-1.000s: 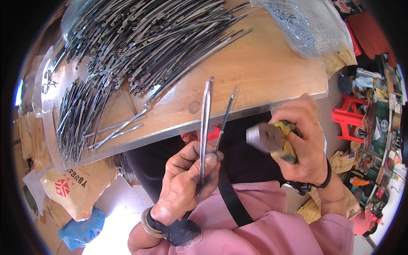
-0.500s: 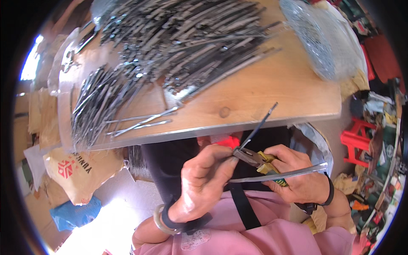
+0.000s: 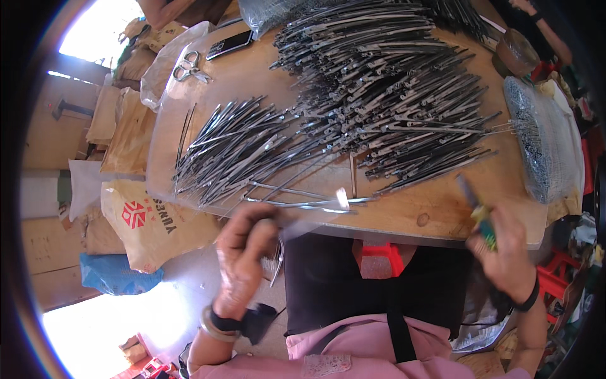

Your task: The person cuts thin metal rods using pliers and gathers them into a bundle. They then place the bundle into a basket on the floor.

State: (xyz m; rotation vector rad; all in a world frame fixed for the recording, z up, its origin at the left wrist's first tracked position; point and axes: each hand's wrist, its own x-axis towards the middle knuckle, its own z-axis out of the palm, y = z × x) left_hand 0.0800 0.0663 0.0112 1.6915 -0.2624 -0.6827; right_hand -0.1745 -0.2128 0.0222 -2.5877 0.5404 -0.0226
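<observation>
My left hand is at the table's front edge, fingers curled together. A motion-blurred metal strip runs rightward from its fingertips. Just beyond that hand, a few bright metal strips lie at the front of the smaller pile of dark and silver strips. On the right, my right hand grips pliers with yellow-and-green handles. Their blurred jaws point up and away over the table; nothing shows in them.
A large heap of metal strips covers the table's middle and back. Scissors and a phone lie far left. A plastic-wrapped bundle sits at the right edge. A red stool stands right; another person's arm shows far right.
My hands have moved apart from over my lap, the left one leftward and the pliers rightward. The pliers no longer touch the piece at my left fingers. The view has shifted.
</observation>
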